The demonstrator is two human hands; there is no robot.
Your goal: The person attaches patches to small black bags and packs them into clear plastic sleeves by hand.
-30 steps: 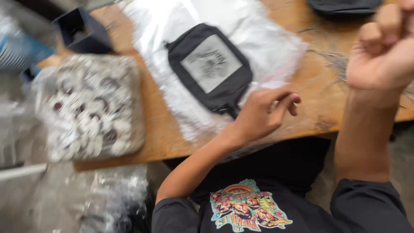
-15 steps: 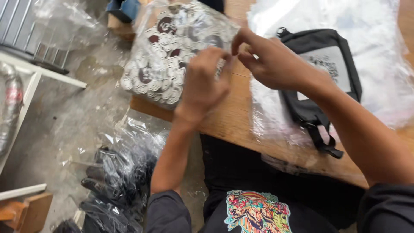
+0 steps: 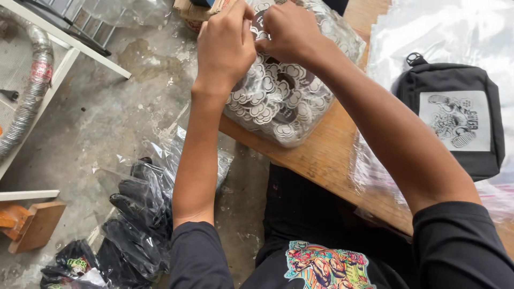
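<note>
Clear bag of white badges [image 3: 278,101] pinched by left hand [image 3: 225,45] and right hand [image 3: 289,32], black pouch [image 3: 455,126] just beside.

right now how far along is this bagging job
Done: one black pouch lies on clear plastic sheets on the wooden table. In hand: the left hand and right hand both pinch at the top of a clear bag of round white badges. Left: a heap of bagged black items sits on the floor, seemingly untouched.
</note>
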